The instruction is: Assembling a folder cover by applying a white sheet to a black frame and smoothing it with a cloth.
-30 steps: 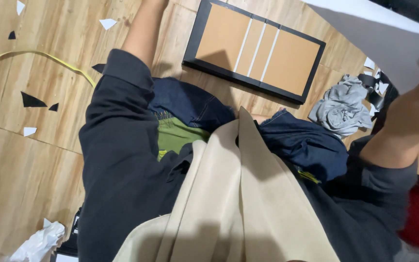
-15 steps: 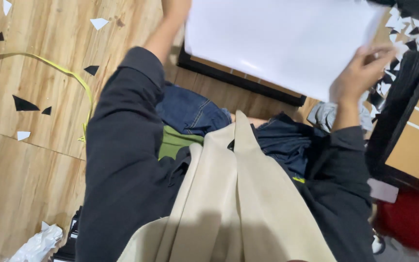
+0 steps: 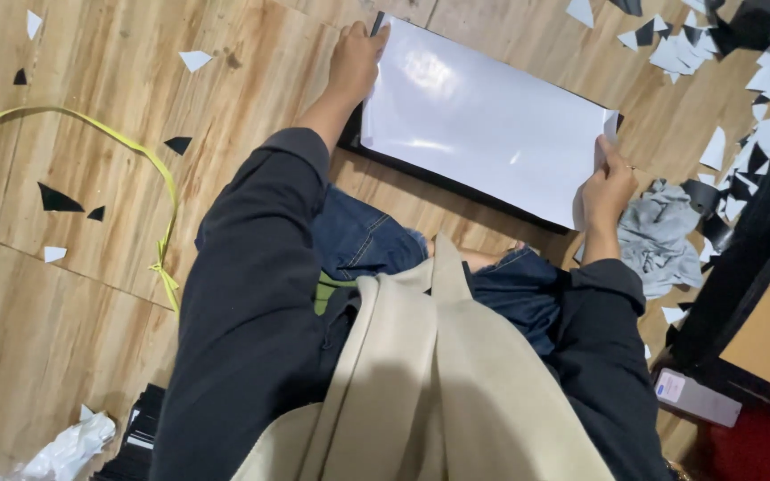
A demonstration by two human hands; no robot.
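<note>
black frame [image 3: 456, 183] mostly hidden under white sheet [image 3: 483, 125]

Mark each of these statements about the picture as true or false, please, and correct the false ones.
1. Both hands hold the white sheet by its edges. True: the left hand is at its far left corner, the right hand at its right edge.
2. The sheet lies over a black frame on the wooden floor. True.
3. The yellow strap is wound around the left hand. False: it lies on the floor, apart from the hand.
4. A grey cloth lies near the right hand. True.
5. The paper scraps on the floor are all white. False: some are black.
</note>
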